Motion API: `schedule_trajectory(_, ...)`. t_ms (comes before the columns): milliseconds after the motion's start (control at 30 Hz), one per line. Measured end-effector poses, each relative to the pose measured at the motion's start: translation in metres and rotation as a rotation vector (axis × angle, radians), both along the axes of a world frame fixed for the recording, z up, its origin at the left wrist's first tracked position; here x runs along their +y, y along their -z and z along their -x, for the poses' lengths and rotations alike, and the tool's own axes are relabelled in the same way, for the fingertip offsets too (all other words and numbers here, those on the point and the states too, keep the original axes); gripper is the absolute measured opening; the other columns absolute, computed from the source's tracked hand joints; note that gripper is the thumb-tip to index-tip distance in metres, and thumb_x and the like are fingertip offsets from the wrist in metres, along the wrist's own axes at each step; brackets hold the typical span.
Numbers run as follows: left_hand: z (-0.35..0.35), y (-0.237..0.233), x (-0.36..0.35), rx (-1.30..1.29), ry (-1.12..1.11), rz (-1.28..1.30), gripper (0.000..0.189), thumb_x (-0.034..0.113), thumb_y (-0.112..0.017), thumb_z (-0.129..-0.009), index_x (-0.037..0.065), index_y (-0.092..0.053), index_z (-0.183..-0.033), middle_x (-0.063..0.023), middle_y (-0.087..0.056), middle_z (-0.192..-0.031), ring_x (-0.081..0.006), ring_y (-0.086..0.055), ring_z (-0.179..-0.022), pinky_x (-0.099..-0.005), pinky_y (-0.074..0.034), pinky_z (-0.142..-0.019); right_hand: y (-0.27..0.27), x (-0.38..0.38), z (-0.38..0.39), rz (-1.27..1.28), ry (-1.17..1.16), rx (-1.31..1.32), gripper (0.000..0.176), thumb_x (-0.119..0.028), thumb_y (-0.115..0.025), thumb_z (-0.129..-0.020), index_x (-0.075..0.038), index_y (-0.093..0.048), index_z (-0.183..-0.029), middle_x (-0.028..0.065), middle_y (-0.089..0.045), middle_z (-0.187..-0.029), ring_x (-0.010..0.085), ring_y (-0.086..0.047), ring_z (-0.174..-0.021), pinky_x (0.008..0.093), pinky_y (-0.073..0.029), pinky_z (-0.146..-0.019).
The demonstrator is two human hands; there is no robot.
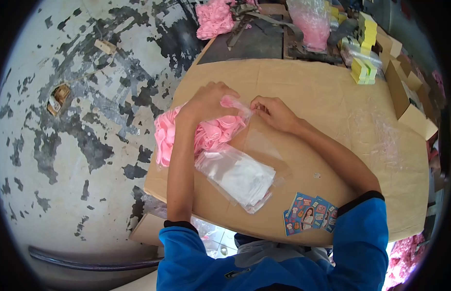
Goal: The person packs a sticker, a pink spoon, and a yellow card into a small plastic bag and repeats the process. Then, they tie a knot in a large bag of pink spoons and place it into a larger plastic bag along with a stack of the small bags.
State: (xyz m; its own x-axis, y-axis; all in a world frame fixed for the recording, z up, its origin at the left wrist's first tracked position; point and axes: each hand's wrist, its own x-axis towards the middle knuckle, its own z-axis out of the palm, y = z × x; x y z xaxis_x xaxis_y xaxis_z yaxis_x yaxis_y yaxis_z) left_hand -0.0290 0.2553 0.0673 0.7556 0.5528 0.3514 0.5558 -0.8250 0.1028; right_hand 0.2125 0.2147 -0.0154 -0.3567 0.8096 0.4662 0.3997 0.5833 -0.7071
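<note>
My left hand (211, 101) is closed over the near side of a pink, rounded piece (229, 101), its fingers curled round it. Clear plastic of a small bag (246, 110) runs from that piece to my right hand (278, 114), whose fingertips pinch its edge. Below my left wrist lies a heap of pink, spoon-shaped pieces (213, 133), partly hidden by the forearm. Nearer to me is a stack of clear plastic bags (240, 177). Several blue printed cards (308, 213) lie fanned by my right elbow.
Brown paper covers the table (332, 97). Crumpled clear film (378, 133) lies at the right, by an open cardboard box (412, 97). Yellow stacks (364, 71) and a bag of pink pieces (310, 29) stand at the back. A peeling wall (80, 145) borders the left.
</note>
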Motion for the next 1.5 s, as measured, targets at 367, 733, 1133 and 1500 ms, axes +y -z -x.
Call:
schedule_trajectory(367, -0.004, -0.034, 0.01, -0.076, 0.057, 0.356, 0.03, -0.013, -0.063, -0.074, -0.001, -0.067, -0.101, -0.0101, -0.068, -0.094, -0.0212, -0.063, -0.082, -0.0296, -0.048, -0.072, -0.025, -0.007, 0.015, -0.111, 0.064, 0.287, 0.016, -0.01, -0.063, -0.092, -0.002, -0.062, -0.106, 0.012, -0.067, -0.088, 0.0218, -0.062, -0.069, 0.0343, -0.05, -0.065)
schedule_trajectory(733, 0.022, -0.081, -0.009, -0.788, -0.057, -0.172, 0.026, -0.016, -0.055, -0.082, -0.005, -0.068, -0.102, -0.0094, -0.068, -0.095, -0.0155, -0.064, -0.089, -0.0252, -0.049, -0.082, -0.158, 0.025, 0.049, -0.515, 0.008, 0.104, 0.019, -0.015, -0.069, -0.089, 0.0, -0.066, -0.1, 0.011, -0.067, -0.092, 0.0207, -0.063, -0.076, 0.034, -0.051, -0.07)
schedule_trajectory(1133, 0.009, -0.09, -0.027, -0.877, -0.058, -0.128, 0.023, -0.011, -0.056, -0.081, -0.002, -0.066, -0.1, -0.0109, -0.069, -0.096, -0.02, -0.066, -0.089, -0.0296, -0.051, -0.083, -0.156, 0.035, 0.051, -0.303, -0.115, 0.039, 0.019, -0.008, -0.066, -0.091, 0.001, -0.058, -0.105, 0.0082, -0.061, -0.081, 0.012, -0.056, -0.072, 0.0266, -0.047, -0.068)
schedule_trajectory(1500, -0.013, -0.124, -0.078, -0.467, -0.283, -0.301, 0.039, 0.009, -0.081, -0.071, 0.005, -0.067, -0.107, -0.0079, -0.068, -0.099, -0.0214, -0.061, -0.093, -0.0335, -0.048, -0.086, -0.175, 0.018, 0.046, -0.524, 0.011, 0.27, 0.014, -0.01, -0.065, -0.088, 0.002, -0.057, -0.087, 0.0178, -0.059, -0.07, 0.0336, -0.056, -0.061, 0.0405, -0.045, -0.059)
